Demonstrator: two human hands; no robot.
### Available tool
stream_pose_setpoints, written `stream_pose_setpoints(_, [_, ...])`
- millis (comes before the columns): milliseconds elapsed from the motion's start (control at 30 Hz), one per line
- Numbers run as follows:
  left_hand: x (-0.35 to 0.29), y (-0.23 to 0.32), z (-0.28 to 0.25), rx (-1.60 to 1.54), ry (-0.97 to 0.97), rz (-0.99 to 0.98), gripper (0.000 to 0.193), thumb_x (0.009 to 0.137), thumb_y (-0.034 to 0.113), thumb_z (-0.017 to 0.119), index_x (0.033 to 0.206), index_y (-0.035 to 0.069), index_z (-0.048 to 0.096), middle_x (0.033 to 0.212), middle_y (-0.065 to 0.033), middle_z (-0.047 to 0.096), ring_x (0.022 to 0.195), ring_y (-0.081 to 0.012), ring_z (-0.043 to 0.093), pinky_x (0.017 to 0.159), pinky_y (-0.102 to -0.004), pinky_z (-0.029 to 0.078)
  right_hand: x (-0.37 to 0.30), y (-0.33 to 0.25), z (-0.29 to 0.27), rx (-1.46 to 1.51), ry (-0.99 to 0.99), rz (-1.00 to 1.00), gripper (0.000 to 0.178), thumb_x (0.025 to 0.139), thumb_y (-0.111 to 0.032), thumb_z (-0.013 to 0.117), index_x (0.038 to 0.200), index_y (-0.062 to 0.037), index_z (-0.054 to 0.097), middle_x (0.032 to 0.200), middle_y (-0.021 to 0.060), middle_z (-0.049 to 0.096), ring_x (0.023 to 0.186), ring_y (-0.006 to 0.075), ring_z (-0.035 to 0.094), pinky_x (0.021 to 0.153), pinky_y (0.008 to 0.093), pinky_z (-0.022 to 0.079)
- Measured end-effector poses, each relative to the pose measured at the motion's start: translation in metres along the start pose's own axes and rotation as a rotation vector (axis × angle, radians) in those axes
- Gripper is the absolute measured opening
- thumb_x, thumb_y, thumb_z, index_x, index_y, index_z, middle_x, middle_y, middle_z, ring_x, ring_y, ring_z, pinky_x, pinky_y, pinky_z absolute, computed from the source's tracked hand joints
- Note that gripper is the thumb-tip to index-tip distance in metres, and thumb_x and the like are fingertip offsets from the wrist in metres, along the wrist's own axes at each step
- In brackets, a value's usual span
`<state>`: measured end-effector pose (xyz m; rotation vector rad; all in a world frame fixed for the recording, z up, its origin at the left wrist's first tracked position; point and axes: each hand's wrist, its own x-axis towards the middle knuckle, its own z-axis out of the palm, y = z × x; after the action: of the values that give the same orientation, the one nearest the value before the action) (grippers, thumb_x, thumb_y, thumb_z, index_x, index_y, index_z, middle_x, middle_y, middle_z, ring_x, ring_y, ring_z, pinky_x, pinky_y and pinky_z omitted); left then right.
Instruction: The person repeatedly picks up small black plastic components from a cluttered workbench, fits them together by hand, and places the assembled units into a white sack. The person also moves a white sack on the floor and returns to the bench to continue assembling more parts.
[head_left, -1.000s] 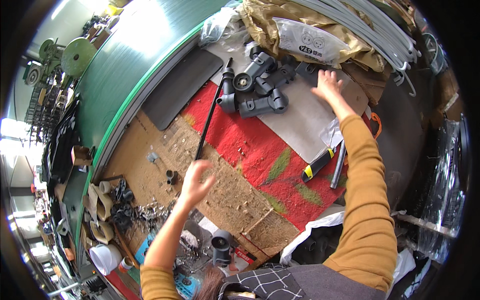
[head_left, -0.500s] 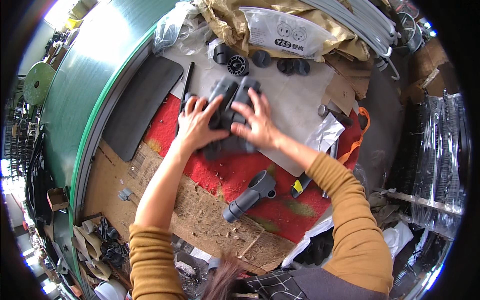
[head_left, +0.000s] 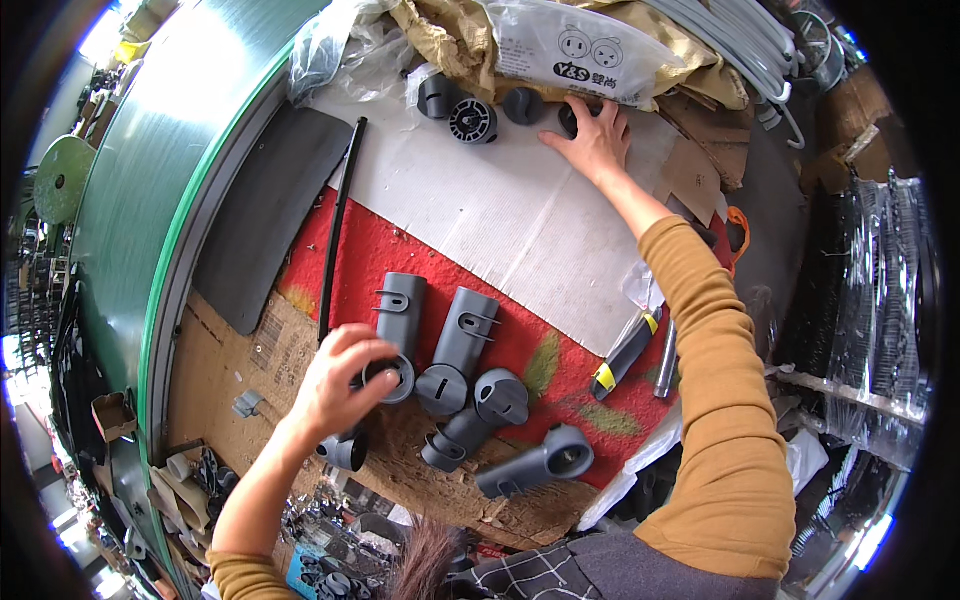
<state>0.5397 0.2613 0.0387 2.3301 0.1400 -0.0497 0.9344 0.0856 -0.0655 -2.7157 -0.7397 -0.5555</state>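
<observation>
My right hand is stretched out to the far side of the bench, its fingers spread over dark grey round plastic caps, which it partly hides. Nearer me, my left hand hovers with bent, parted fingers at the ring end of a grey plastic tube fitting; whether it touches the ring is unclear. A second tube fitting lies to its right, against a grey elbow joint. Another grey joint rests near the front edge. Below my left hand sits a short grey piece.
More grey caps and a ribbed round part line the back beside a printed plastic bag. A black rod lies at left. A yellow-black utility knife and a metal bar lie at right. Red cloth covers part of the bench.
The grey tube fittings have come from mid-bench toward me and now lie spread out. My right hand has gone to the caps at the back; my left has moved nearer. The front joint has shifted.
</observation>
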Motion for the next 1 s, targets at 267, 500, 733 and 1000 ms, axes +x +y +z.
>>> stream_pose_setpoints(267, [0.068,0.001,-0.002,0.021,0.138,0.146,0.019,0.079,0.008,0.068,0.098,0.006,0.065,0.102,-0.0132,0.059,0.098,-0.0310,0.059,0.085,-0.0380,0.049,0.023,-0.048,0.001,0.386,-0.330,-0.059,0.060,0.079,-0.024,0.062,0.136,-0.0212,0.043,0.137,0.0088,0.045,0.122,0.0317,0.048,0.099,0.0410,0.044])
stream_pose_setpoints(500, [0.084,0.000,0.005,-0.090,0.146,0.062,0.016,0.081,0.010,0.067,0.097,0.006,0.066,0.100,-0.0127,0.060,0.097,-0.0315,0.059,0.085,-0.0378,0.049,0.053,-0.062,0.000,0.078,-0.668,-0.187,0.063,0.075,-0.019,0.059,0.136,-0.0190,0.044,0.139,0.0097,0.042,0.125,0.0320,0.045,0.103,0.0449,0.040])
stream_pose_setpoints(733, [0.205,-0.049,0.000,0.144,0.281,0.241,0.060,0.070,0.029,0.079,0.121,0.013,0.053,0.122,-0.0177,0.050,0.114,-0.0374,0.050,0.096,-0.0424,0.043,0.035,-0.074,0.001,0.005,-0.583,-0.353,0.059,0.072,-0.034,0.071,0.127,-0.0229,0.053,0.126,0.0032,0.051,0.117,0.0346,0.049,0.096,0.0461,0.046])
stream_pose_setpoints(1000, [0.304,-0.067,0.025,0.641,0.230,0.095,0.082,0.053,0.045,0.084,0.123,0.014,0.056,0.144,-0.0165,0.032,0.131,-0.0434,0.027,0.110,-0.0485,0.026,0.010,-0.065,0.024,0.055,-0.421,-0.361,0.052,0.079,-0.036,0.068,0.127,-0.0252,0.052,0.131,0.0001,0.050,0.122,0.0312,0.045,0.095,0.0420,0.048])
